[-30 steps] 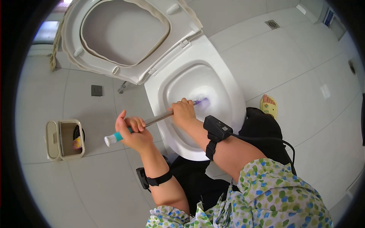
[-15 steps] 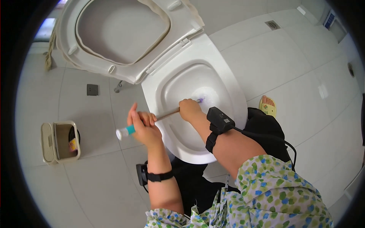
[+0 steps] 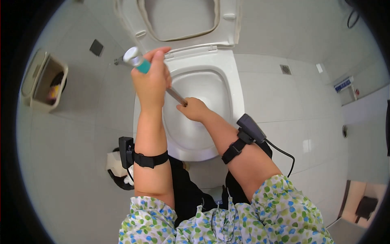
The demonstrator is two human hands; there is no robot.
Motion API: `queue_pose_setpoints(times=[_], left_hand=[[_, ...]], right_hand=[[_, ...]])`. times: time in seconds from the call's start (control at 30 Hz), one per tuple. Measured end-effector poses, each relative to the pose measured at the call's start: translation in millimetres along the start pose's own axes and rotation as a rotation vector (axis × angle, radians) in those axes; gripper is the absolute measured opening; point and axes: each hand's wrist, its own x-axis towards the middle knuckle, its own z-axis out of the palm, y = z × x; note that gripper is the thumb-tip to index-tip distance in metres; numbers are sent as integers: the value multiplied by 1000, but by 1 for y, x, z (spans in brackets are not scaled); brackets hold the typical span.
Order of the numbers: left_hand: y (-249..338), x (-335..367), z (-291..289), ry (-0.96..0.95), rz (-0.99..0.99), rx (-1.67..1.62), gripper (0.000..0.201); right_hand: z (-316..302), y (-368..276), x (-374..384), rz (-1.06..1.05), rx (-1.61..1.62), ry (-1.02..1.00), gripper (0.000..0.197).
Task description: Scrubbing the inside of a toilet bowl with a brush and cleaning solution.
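Over the white toilet bowl (image 3: 223,93) I hold a toilet cleaning wand (image 3: 176,96) with a thin brownish shaft and a teal and white end. My left hand (image 3: 151,83) is closed round the upper part by the teal section, one finger sticking out. Farther down the shaft, my right hand (image 3: 195,109) grips it above the bowl's opening. The wand slants down to the right; its lower end is hidden behind my right hand. Both forearms carry strapped-on black devices.
Behind the bowl stands the raised toilet seat (image 3: 187,40) with its padded cover. A beige bin (image 3: 38,81) with its lid up is at the left. Beside my left forearm is another bin (image 3: 118,168), partly hidden. A floor drain (image 3: 285,69) lies at the far right.
The view has turned, so the toilet now stands straighter ahead. My left hand and the wand's teal end are higher; the wand is steeper. Its purple-tinged lower tip no longer shows.
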Motion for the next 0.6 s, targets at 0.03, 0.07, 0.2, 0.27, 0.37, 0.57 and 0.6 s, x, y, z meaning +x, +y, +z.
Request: queue_pose_setpoints(times=[0.03,0.07,0.2,0.27,0.37,0.57,0.6], left_hand=[[7,-3,0,29,0,-15,24],[10,-6,2,-23,2,1,24],[28,-10,-14,-60,22,25,24],[25,-10,-21,-83,34,6,23],[-11,-10,-17,-214,26,-26,22],[-68,-8,-14,-189,-53,49,15],[-66,-6,-13,-216,-86,38,15]], right_hand=[[-3,-4,-1,-5,-27,-17,34],[-11,-2,-2,-14,-36,-92,34],[-23,-26,-18,6,-49,-263,36],[-20,-22,-19,24,-56,-281,37],[-6,5,-5,-4,-44,-140,38],[17,36,34,17,170,88,43],[15,42,41,-2,152,85,40]])
